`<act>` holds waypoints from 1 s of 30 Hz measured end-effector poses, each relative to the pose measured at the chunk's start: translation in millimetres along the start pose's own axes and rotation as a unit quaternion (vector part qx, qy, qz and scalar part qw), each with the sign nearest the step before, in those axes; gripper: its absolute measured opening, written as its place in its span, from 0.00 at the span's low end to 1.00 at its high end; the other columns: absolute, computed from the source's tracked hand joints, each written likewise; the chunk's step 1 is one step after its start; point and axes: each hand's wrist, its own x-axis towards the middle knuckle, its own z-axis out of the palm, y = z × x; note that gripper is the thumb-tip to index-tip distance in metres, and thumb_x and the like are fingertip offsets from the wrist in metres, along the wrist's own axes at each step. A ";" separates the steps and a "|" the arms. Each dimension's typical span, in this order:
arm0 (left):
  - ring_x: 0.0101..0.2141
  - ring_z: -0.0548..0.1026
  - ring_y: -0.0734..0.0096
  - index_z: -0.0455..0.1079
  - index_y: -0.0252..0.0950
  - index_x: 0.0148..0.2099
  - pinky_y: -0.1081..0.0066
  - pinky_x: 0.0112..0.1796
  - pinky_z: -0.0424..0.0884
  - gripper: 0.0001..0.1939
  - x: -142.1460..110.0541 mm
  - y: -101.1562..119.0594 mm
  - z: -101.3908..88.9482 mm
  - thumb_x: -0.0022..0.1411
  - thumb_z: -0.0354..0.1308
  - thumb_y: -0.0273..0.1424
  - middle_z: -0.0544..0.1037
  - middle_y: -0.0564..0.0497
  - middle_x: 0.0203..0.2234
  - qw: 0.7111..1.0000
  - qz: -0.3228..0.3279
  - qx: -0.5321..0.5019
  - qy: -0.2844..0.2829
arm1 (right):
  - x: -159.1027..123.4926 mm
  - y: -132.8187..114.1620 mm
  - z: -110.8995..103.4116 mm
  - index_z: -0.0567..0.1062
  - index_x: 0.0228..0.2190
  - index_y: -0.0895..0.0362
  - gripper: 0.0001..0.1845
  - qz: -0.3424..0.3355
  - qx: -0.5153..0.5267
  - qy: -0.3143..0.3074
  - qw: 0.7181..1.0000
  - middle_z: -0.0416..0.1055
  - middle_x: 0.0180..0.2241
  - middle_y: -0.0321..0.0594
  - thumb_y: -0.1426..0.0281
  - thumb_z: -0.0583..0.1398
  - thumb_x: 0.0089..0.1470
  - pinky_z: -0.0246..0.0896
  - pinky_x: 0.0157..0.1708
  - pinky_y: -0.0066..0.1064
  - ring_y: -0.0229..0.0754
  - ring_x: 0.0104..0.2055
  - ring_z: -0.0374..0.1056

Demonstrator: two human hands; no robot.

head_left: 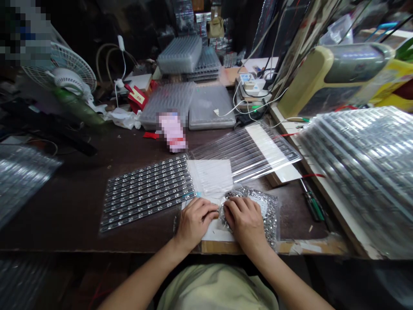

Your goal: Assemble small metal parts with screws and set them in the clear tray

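A clear plastic bag full of small shiny metal parts lies at the front of the table. My right hand rests over its left part, the fingers curled down on the bag, fingertips partly hidden. Just left of it, my left hand is closed in a pinch towards the bag's edge. What sits between its thumb and fingers is too small to make out. Beside my left hand lies a clear tray of dark strips with rows of small metal fittings. A white sheet lies behind both hands.
A ribbed clear tray lies behind the bag. Green-handled screwdrivers lie to the right, beside stacked filled trays. A phone, more stacked trays, cables and a fan stand towards the back.
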 end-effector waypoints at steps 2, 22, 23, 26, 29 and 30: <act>0.34 0.72 0.70 0.75 0.40 0.40 0.70 0.36 0.68 0.06 -0.9 -1.0 1.1 0.59 0.59 0.29 0.77 0.51 0.30 1.000 -0.001 0.001 -0.004 | -0.4 0.8 0.0 0.73 0.32 0.55 0.04 0.003 0.016 0.005 1.000 0.72 0.34 0.38 0.71 0.57 0.57 0.48 0.40 0.34 0.41 0.37 0.61; 0.38 0.72 0.65 0.75 0.41 0.37 0.62 0.42 0.64 0.04 23.5 -20.2 -20.6 0.59 0.59 0.30 0.79 0.51 0.33 0.990 -0.067 0.076 0.093 | -0.4 6.6 1.6 0.73 0.35 0.56 0.08 -0.014 0.068 0.021 0.997 0.72 0.34 0.39 0.71 0.53 0.59 0.52 0.39 0.33 0.41 0.37 0.63; 0.39 0.72 0.65 0.74 0.41 0.37 0.61 0.43 0.63 0.03 27.4 -22.7 -24.6 0.59 0.59 0.30 0.79 0.52 0.34 0.988 -0.074 0.100 0.088 | -0.1 7.7 2.6 0.73 0.35 0.56 0.08 -0.024 0.067 0.027 0.997 0.72 0.34 0.39 0.71 0.53 0.59 0.52 0.39 0.33 0.41 0.37 0.63; 0.39 0.72 0.65 0.73 0.41 0.36 0.60 0.43 0.60 0.02 32.2 -28.3 -31.7 0.59 0.59 0.29 0.79 0.53 0.33 0.986 -0.081 0.135 0.058 | 1.3 11.1 6.4 0.72 0.35 0.56 0.07 -0.048 0.056 0.047 0.996 0.73 0.32 0.39 0.70 0.54 0.58 0.53 0.38 0.34 0.42 0.36 0.63; 0.39 0.71 0.65 0.72 0.40 0.37 0.60 0.43 0.59 0.02 28.5 -30.0 -32.4 0.60 0.59 0.29 0.79 0.54 0.35 0.984 -0.085 0.146 0.047 | 2.2 12.7 8.1 0.72 0.35 0.56 0.07 -0.064 0.046 0.053 0.995 0.73 0.32 0.39 0.69 0.54 0.58 0.53 0.38 0.34 0.43 0.35 0.63; 0.39 0.71 0.65 0.72 0.40 0.37 0.60 0.43 0.59 0.02 26.8 -29.7 -32.4 0.60 0.59 0.29 0.79 0.54 0.35 0.984 -0.086 0.146 0.048 | 2.2 12.6 7.9 0.72 0.35 0.56 0.08 -0.067 0.044 0.052 0.995 0.73 0.32 0.39 0.69 0.54 0.59 0.53 0.38 0.34 0.43 0.35 0.63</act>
